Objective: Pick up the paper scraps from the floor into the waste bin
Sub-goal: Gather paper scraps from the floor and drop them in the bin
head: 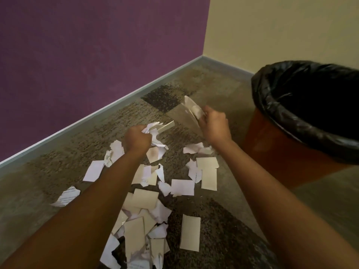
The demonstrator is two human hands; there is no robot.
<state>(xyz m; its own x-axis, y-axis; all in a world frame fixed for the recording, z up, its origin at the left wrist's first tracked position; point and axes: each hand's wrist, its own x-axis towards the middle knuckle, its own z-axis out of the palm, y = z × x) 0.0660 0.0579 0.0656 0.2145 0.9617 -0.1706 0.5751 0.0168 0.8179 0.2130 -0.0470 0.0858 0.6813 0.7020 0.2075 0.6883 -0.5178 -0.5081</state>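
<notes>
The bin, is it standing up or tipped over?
Upright. The waste bin stands on the carpet with its opening facing up.

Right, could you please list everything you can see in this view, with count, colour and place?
paper scraps: many, white and beige, strewn on the carpet below and between the arms
held scraps: two bunches, white and beige, one in each hand
waste bin: one, orange-brown, on the floor at right
bin liner: one, black, folded over the bin's rim
carpet: one, mottled brown and grey, floor
purple wall: one, left
cream wall: one, right
skirting: grey-blue, along the foot of both walls
left hand: grips scraps, above the pile
right hand: grips scraps, left of the bin
</notes>
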